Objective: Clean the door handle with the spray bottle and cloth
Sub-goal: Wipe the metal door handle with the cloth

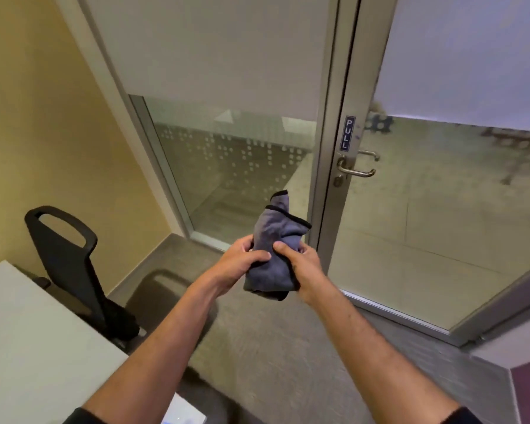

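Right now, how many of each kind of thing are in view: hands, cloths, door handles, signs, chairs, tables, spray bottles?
Hands: 2, left and right
Cloth: 1
Door handles: 2, near and far
Sign: 1
Chair: 1
Table: 1
Spray bottles: 0
Total: 8

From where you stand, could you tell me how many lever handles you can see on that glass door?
2: the near handle on the frame under the PULL sign, and a far handle seen through the glass, just above it. None seems hidden.
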Demonstrator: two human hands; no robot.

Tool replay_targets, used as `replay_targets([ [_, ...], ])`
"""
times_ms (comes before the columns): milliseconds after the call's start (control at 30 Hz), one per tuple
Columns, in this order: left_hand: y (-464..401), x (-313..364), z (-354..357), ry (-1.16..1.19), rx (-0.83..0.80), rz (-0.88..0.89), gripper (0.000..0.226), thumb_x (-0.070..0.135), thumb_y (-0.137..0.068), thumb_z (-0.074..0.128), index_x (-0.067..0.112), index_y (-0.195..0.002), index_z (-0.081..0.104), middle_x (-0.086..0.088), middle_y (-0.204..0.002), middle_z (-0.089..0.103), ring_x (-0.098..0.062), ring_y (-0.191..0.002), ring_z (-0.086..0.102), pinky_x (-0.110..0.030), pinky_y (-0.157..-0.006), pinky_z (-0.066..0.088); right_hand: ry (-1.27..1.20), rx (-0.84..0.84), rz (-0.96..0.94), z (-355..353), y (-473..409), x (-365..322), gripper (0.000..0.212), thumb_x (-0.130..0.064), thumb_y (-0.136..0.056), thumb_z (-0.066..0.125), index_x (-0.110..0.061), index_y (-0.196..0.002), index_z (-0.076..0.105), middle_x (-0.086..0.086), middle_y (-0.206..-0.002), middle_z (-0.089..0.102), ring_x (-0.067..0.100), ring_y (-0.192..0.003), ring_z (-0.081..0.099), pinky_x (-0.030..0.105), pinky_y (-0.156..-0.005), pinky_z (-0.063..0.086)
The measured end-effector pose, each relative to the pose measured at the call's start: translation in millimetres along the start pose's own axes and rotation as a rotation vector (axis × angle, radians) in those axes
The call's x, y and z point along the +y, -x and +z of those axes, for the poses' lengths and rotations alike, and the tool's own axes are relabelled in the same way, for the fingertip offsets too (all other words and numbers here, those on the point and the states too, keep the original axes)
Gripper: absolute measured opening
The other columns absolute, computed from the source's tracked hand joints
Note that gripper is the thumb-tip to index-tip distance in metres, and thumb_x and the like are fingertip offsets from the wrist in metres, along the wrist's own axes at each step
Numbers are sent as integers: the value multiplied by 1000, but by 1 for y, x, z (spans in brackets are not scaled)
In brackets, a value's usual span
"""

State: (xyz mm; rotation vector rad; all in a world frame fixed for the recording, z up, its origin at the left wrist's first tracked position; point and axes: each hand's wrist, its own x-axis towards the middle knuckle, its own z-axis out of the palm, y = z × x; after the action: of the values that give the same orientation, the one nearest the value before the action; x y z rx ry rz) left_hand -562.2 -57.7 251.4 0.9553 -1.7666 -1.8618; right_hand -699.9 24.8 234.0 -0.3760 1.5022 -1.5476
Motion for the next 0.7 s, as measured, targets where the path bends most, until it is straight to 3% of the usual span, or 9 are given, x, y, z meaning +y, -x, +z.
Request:
replay_targets([
  [133,-50,10,16,-33,-103,30,44,10,-73,71,10,-117,68,-7,-112,76,-18,-103,69,-31,-89,56,-126,61,-2,-26,-33,-17,22,-12,-81,79,-8,-102,70,14,-100,77,32,-95,74,50,-90,58],
  [233,-94,17,26,-45,-159,58,51,9,-73,71,1,-123,64,-17,-121,71,-21,-106,66,-39,-97,52,-243,85,42,-42,-62,-32,13,-9,-86,73,-11,-98,71,18,-104,76,34,-94,73,51,-92,57],
  [300,-126,24,32,-65,-215,69,51,8,-74,70,0,-124,64,-21,-126,69,-21,-107,66,-40,-99,51,-336,63,95,-52,-82,-42,22,-10,-90,68,-6,-112,69,24,-112,72,40,-104,70,56,-98,53],
  [400,-176,38,37,-68,-338,73,53,5,-75,71,3,-127,64,-15,-128,70,-18,-108,68,-35,-97,54,-438,19,144,-66,-110,-56,40,-14,-91,64,2,-127,62,30,-122,67,43,-116,64,54,-106,47],
  [600,-270,72,48,-116,-517,66,56,6,-76,75,19,-129,64,0,-125,74,-18,-113,70,-30,-94,56,-607,-29,62,-87,-160,-90,51,-16,-85,66,7,-130,58,29,-128,64,41,-125,58,48,-109,44],
  [700,-313,88,59,-167,-592,78,49,10,-80,76,30,-124,66,3,-118,76,-15,-108,71,-28,-90,58,-601,59,13,-102,-191,-100,50,-21,-91,64,4,-133,55,27,-128,65,40,-124,60,50,-109,44],
])
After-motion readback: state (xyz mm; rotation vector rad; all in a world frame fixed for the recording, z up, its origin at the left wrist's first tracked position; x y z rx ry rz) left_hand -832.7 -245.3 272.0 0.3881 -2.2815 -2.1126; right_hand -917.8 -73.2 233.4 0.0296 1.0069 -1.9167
